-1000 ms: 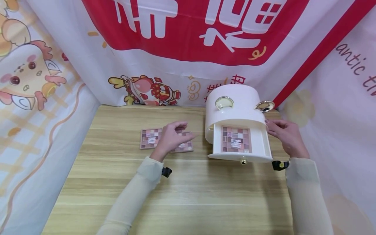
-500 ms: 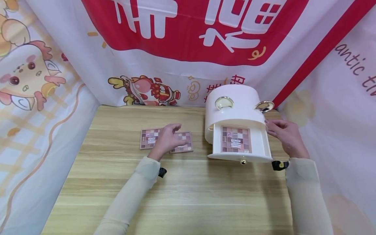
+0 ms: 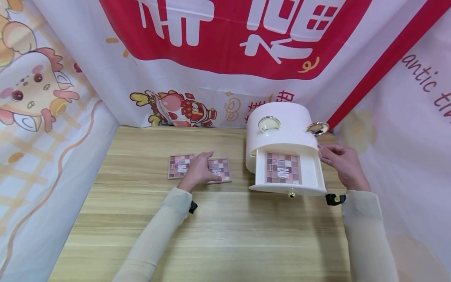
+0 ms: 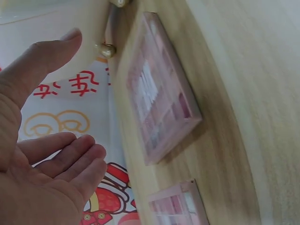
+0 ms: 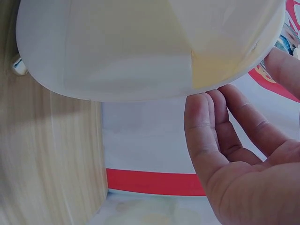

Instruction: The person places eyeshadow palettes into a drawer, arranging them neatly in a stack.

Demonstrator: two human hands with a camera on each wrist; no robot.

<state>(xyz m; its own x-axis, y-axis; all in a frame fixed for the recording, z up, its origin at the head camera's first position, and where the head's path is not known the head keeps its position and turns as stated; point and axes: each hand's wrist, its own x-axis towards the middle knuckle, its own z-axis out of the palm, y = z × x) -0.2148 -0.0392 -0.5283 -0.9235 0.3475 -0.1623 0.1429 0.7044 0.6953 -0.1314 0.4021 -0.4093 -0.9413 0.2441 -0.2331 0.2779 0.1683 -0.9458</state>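
Note:
My left hand point(image 3: 199, 170) is over the right-hand of two pink eyeshadow palettes, its thumb overlapping that palette point(image 3: 222, 167) in the head view. In the left wrist view its fingers are spread beside the palette point(image 4: 161, 93), with nothing between them. A second palette point(image 3: 179, 166) lies to its left, partly behind the hand. To the right stands a white rounded storage box point(image 3: 285, 113) with its drawer point(image 3: 312, 172) pulled out. One more palette point(image 3: 283, 168) lies in the drawer. My right hand point(image 3: 343, 162) touches the box's right side with its fingertips point(image 5: 199, 105).
Two gold-rimmed round ears point(image 3: 269, 123) stick out of the box's top, and a gold knob point(image 3: 292, 193) is on the drawer front. Printed cloth point(image 3: 218, 62) hangs behind and beside the wooden table point(image 3: 246, 243).
My left hand has moved left and lower over the right-hand palette, uncovering more of it. The right hand, box and drawer palette stay where they were.

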